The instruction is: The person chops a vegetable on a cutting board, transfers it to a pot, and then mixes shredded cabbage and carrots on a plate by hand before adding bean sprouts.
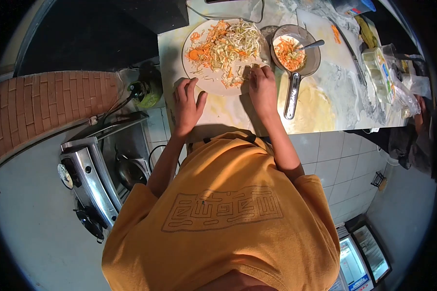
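Note:
A wide pale plate [210, 88] lies on the counter, spread with shredded vegetables: orange carrot shreds [199, 54], bean sprouts [245, 39] and pale green strips. My left hand [187, 104] rests at its lower left edge, fingers apart and holding nothing. At the lower right of the plate, my right hand [263, 92] has its fingers bent together beside loose shreds; whatever they pinch is hidden. Just right of that hand stands a saucepan [311, 63] with its handle toward me. Inside it are a pale batter with carrot shreds [290, 56] and a spoon [311, 45].
The marbled counter [344, 92] carries a white board [320, 26] and a knife [352, 51] at the right. Beyond sit an egg carton [378, 72] and plastic bags [407, 99]. A gas stove [90, 169] and a green gas cylinder [148, 92] stand to my left.

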The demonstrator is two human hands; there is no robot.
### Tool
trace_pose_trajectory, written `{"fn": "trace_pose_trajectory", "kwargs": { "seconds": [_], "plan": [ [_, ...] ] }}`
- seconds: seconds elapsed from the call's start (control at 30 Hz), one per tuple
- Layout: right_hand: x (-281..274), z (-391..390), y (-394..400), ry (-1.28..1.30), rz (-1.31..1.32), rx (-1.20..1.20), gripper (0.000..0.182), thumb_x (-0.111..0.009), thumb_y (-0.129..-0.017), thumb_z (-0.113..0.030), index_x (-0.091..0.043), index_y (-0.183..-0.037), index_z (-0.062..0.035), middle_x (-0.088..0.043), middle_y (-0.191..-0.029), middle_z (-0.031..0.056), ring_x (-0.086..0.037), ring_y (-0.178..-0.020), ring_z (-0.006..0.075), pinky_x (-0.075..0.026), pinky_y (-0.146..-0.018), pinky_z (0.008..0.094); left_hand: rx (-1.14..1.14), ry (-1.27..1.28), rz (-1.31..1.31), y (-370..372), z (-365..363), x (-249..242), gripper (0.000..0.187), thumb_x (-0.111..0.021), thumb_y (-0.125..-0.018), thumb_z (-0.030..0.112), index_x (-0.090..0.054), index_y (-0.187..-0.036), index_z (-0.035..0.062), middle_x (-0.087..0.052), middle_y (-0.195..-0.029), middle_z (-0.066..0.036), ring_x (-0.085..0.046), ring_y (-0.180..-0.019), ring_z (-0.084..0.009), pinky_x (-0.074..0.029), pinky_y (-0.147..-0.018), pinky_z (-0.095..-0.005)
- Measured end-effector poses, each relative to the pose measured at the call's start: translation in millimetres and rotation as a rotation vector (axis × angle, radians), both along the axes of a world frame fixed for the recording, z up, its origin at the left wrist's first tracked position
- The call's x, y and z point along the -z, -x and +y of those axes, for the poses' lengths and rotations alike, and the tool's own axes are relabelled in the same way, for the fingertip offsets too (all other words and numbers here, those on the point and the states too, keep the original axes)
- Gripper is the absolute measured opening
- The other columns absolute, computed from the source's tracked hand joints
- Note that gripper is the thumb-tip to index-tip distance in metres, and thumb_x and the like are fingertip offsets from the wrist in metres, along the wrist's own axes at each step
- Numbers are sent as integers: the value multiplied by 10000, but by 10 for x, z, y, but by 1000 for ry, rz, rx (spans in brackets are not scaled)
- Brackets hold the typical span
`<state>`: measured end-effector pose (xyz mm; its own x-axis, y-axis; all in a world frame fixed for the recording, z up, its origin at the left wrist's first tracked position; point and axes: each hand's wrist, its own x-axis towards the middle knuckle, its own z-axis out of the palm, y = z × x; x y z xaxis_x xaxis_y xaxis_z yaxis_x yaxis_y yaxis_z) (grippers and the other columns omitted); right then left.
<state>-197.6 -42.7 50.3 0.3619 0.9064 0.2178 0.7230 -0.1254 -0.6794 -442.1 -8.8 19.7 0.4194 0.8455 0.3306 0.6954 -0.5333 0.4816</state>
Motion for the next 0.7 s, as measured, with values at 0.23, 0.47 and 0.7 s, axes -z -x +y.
{"fn": "trace_pose_trajectory", "kwargs": {
  "seconds": [0.23, 0.47, 0.7],
  "plan": [
    [41, 74, 29, 22, -45, -32, 114, -655, -896, -3, -677, -1008, 11, -632, -968, 201, -613, -953, 408, -504, -849, 484, 8, 10, -5, 7, 5, -19, 553, -750, -891, 158, -528, -1382, 35, -490, -1305, -185, -500, -1225, -383, -401, -1040, -490],
    [-37, 36, -77, 47, 304, 36, 97, -661, -944, -69, -692, -1005, -2, -669, -948, 161, -663, -813, 297, -529, -758, 385, 2, 25, -15, 3, -1, -23, 542, -746, -896, 163, -532, -1377, 33, -487, -1306, -186, -500, -1220, -383, -400, -1038, -488],
    [-6, 95, -182, 125, 882, -5, 148, -648, -1019, -151, -710, -1025, -17, -732, -949, 26, -607, -780, 87, -491, -744, 277, 0, 15, 2, 8, 14, -33, 513, -732, -912, 198, -538, -1361, 45, -488, -1295, -176, -525, -1185, -363, -412, -1016, -491]
  ]
}}
